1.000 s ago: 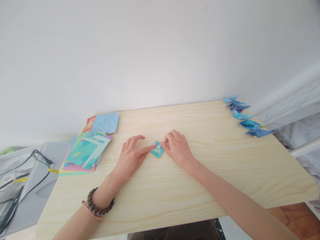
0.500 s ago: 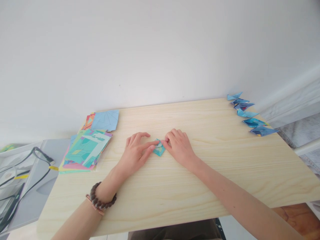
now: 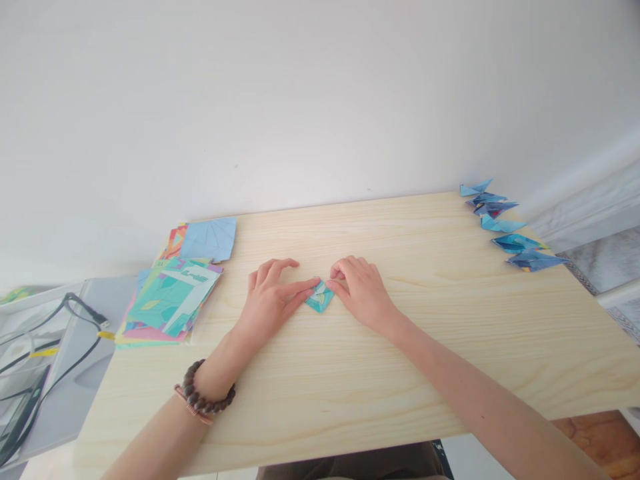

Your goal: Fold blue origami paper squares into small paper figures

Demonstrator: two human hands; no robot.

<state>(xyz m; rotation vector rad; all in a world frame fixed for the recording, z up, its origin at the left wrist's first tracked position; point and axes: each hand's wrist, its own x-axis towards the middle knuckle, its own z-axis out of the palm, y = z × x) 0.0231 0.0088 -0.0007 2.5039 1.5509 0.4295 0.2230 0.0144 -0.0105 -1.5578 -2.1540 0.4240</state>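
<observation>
A small folded piece of teal origami paper [image 3: 320, 299] lies on the wooden table between my hands, its lower point toward me. From the left, my left hand [image 3: 273, 293] grips its edge with thumb and index finger close together; the other fingers curl above the table. Thumb and index finger of my right hand [image 3: 359, 290] pinch the paper's upper right corner. My fingertips cover parts of both side corners. A dark bead bracelet [image 3: 203, 393] and a copper-coloured bangle circle my left wrist.
On the left of the table [image 3: 320, 393] lies a stack of coloured paper sheets [image 3: 170, 300], with a light blue sheet [image 3: 209, 239] behind it. Several folded blue paper figures [image 3: 507, 223] line the right back edge. Beyond the left edge, a grey-white box [image 3: 95, 373] holds cables.
The paper's lower part shows a little more openly between my fingers. Both hands stay at it with only slight finger shifts, and the view has moved slightly.
</observation>
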